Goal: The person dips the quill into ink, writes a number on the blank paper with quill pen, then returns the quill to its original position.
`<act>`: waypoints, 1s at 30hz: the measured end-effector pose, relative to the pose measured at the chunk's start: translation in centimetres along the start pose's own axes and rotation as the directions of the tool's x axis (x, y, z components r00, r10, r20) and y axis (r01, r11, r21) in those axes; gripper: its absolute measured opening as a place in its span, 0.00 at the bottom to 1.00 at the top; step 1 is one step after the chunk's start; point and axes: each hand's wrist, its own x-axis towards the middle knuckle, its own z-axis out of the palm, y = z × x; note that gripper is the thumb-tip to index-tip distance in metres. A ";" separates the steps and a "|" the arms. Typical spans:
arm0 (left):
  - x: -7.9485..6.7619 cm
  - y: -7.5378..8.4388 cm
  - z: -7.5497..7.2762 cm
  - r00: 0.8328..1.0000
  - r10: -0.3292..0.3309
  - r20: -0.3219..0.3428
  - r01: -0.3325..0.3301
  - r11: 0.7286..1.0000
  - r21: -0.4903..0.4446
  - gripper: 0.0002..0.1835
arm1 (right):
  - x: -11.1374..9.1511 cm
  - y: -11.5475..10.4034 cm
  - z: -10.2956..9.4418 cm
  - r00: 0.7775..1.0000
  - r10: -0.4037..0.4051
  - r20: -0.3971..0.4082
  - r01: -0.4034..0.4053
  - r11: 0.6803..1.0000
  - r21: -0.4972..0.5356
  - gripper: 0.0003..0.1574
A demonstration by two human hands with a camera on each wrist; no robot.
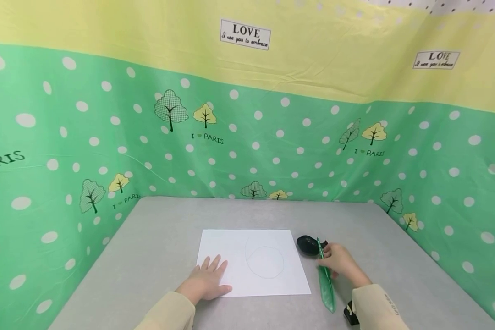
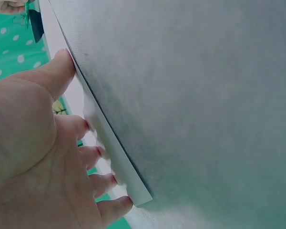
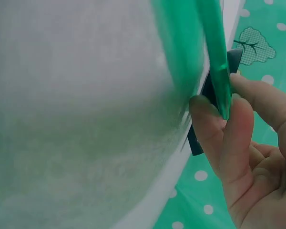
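A white sheet of paper point(image 1: 222, 240) bears thin drawn curves, one a rounded loop, on its right half. My left hand point(image 1: 206, 279) lies with spread fingers on the sheet's lower left; in the left wrist view the thumb and fingertips meet the paper point(image 2: 128, 179) along its edge. Right of the sheet, my right hand point(image 1: 340, 263) pinches a slim green pen-like thing point(image 1: 327, 293) with a broad, leaf-shaped near end. Its shiny tapered end point(image 3: 221, 90) sits among the fingertips. Just behind the fingers rests a black oval thing point(image 1: 307, 246), partly hidden by them.
A small black object point(image 1: 349, 314) stands by the right sleeve, partly covered by it. The grey table point(image 1: 165, 220) is bounded at the back and sides by a green and yellow printed cloth point(image 1: 272, 137).
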 end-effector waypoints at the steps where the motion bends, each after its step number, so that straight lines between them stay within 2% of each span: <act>1: 0.1 -0.1 0.1 1.000 0.000 0.009 0.000 1.000 0.007 0.42 | 0.0 0.1 0.0 1.000 0.002 0.000 -0.002 1.000 -0.003 0.24; 10: -0.5 0.3 -0.5 1.000 0.006 -0.002 -0.006 1.000 -0.008 0.39 | 0.2 1.0 -0.7 1.000 0.027 0.002 -0.027 0.998 0.055 0.18; 18: -0.7 0.4 -0.5 1.000 0.010 -0.008 -0.010 1.000 -0.002 0.38 | 0.3 1.1 -1.5 1.000 0.019 0.011 -0.019 0.999 0.039 0.16; 30: -0.8 0.6 -0.6 1.000 0.016 -0.011 -0.016 1.000 -0.010 0.38 | 0.3 1.5 -1.3 1.000 0.028 0.007 -0.028 1.000 0.007 0.17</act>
